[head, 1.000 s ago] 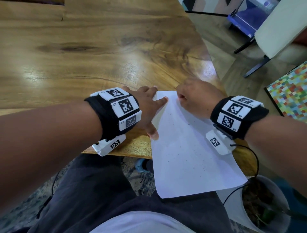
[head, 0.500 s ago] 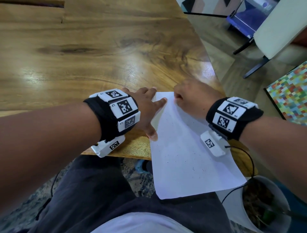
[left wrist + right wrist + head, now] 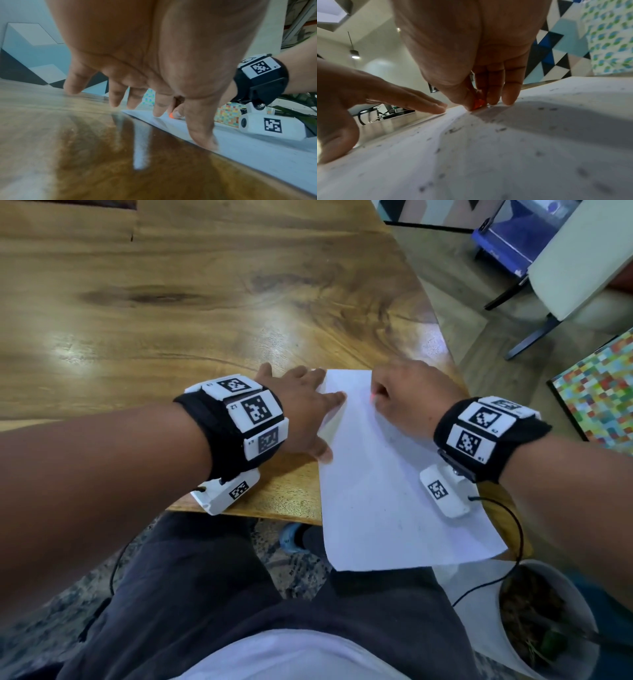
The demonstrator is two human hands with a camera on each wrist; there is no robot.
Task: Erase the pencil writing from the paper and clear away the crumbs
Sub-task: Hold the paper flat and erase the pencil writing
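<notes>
A white sheet of paper (image 3: 387, 487) lies at the wooden table's near right corner, its lower end hanging past the edge. Dark eraser crumbs (image 3: 453, 130) are scattered over the paper (image 3: 505, 155). My right hand (image 3: 404, 402) pinches a small orange eraser (image 3: 478, 103) between thumb and fingers and presses it on the paper near its far edge. The eraser (image 3: 171, 115) shows as an orange tip in the left wrist view. My left hand (image 3: 305, 409) lies flat with straight fingers, holding down the paper's left edge (image 3: 171, 129).
The wooden table (image 3: 171, 313) stretches away to the left and far side. A white pot with a plant (image 3: 541, 618) stands on the floor at the lower right, a chair (image 3: 579, 261) and a coloured mosaic panel (image 3: 603, 392) further right.
My right hand with the eraser has shifted slightly left and toward me across the paper's top. My left hand stays pressed on the paper's left edge.
</notes>
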